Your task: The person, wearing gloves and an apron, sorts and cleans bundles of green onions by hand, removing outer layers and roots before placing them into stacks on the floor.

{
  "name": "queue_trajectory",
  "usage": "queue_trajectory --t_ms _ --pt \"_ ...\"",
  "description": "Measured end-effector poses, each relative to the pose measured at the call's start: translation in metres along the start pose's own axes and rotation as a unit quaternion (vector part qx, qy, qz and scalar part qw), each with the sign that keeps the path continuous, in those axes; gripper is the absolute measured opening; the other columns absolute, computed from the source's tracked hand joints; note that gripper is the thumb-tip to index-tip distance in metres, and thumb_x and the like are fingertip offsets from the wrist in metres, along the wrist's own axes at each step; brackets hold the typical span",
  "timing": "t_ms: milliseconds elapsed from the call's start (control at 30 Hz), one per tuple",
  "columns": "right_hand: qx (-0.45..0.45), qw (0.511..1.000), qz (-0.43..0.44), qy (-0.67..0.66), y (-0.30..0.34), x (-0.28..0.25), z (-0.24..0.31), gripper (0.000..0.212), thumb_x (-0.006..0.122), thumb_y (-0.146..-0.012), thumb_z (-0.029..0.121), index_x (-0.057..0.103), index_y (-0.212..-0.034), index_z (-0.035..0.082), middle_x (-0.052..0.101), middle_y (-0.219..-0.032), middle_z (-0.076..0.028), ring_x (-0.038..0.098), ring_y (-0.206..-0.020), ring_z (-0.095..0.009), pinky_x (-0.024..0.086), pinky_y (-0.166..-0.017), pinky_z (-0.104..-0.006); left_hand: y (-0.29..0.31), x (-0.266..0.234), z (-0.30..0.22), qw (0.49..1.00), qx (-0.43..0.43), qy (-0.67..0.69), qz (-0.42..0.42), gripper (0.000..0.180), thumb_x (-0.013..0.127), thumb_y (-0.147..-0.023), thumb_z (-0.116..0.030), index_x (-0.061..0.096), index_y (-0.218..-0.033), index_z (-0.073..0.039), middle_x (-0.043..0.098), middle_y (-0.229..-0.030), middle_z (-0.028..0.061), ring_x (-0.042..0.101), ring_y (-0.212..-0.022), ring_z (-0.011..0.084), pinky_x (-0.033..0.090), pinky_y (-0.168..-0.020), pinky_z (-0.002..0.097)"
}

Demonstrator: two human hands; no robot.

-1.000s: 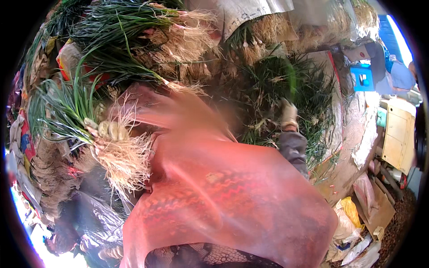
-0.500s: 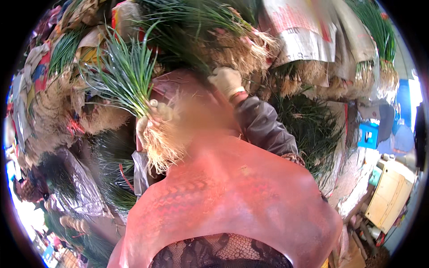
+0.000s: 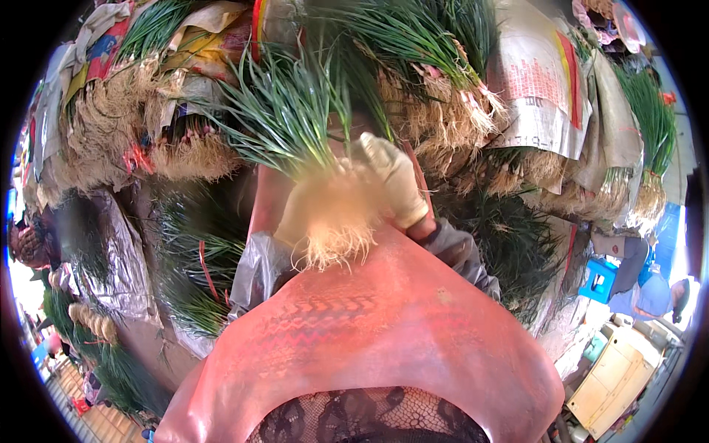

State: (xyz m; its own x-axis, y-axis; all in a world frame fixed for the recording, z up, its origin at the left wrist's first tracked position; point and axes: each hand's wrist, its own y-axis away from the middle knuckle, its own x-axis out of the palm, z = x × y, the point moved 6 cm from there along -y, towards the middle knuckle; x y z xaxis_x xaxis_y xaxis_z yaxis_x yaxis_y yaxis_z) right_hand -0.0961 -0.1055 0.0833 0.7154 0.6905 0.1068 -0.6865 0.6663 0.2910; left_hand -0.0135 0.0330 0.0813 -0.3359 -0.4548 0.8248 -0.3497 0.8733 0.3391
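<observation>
A bunch of scallions (image 3: 284,122) with long green leaves and pale stringy roots stands upright before my chest. My left hand (image 3: 294,210), in a pale glove, is closed around its lower part; a lens smear blurs the fingers. Against the bunch's right side is my right hand (image 3: 396,181), gloved too, its fingers bent toward the stalks. Separate green leaves run down to those fingers, though the grip itself is partly blurred. Below the hands spreads my translucent red apron (image 3: 369,317), with the hanging roots in front of its top.
Heaped scallions (image 3: 413,44) lie just ahead, roots facing me. Woven sacks (image 3: 535,81) cover more bundles at the right, and rooted bundles (image 3: 111,111) line the left. Dark green leaves (image 3: 509,236) lie right of my arm. Farther right are a blue stool (image 3: 599,280) and a yellowish cabinet (image 3: 614,380).
My right hand has come back from the heap to the bunch. My left hand has brought the bunch rightward to the middle. The view has shifted too.
</observation>
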Motion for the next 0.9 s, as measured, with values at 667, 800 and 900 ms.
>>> queue_trajectory --t_ms 667,800,900 --pt "-0.052 0.971 0.225 -0.066 -0.034 0.031 -0.004 0.053 0.067 -0.084 0.005 0.048 -0.133 0.004 0.054 -0.124 -0.004 0.056 -0.102 -0.012 0.052 -0.078 -0.0250 0.007 0.021 -0.003 0.988 -0.076 0.097 0.093 0.026 0.057 -0.090 -0.027 0.057 -0.103 -0.005 0.054 -0.105 0.0140 0.053 -0.080 0.0228 0.049 -0.068 0.0325" --pt "-0.007 0.931 0.311 -0.190 -0.021 0.057 -0.011 0.050 0.068 -0.086 0.008 0.050 -0.132 0.001 0.061 -0.117 -0.004 0.058 -0.098 -0.011 0.049 -0.086 -0.0252 0.007 0.022 -0.008 0.986 -0.066 0.066 0.135 0.026 0.054 -0.092 -0.029 0.057 -0.101 -0.005 0.053 -0.104 0.0136 0.052 -0.077 0.0222 0.048 -0.064 0.0319" --pt "0.133 0.930 0.292 -0.179 -0.016 0.054 -0.021 0.039 0.066 -0.086 0.010 0.057 -0.123 0.002 0.067 -0.103 -0.007 0.064 -0.088 -0.016 0.051 -0.083 -0.0283 0.012 0.027 -0.008 0.990 -0.066 0.061 0.111 0.027 0.054 -0.092 -0.028 0.057 -0.103 -0.004 0.053 -0.106 0.0145 0.052 -0.080 0.0231 0.048 -0.065 0.0317"
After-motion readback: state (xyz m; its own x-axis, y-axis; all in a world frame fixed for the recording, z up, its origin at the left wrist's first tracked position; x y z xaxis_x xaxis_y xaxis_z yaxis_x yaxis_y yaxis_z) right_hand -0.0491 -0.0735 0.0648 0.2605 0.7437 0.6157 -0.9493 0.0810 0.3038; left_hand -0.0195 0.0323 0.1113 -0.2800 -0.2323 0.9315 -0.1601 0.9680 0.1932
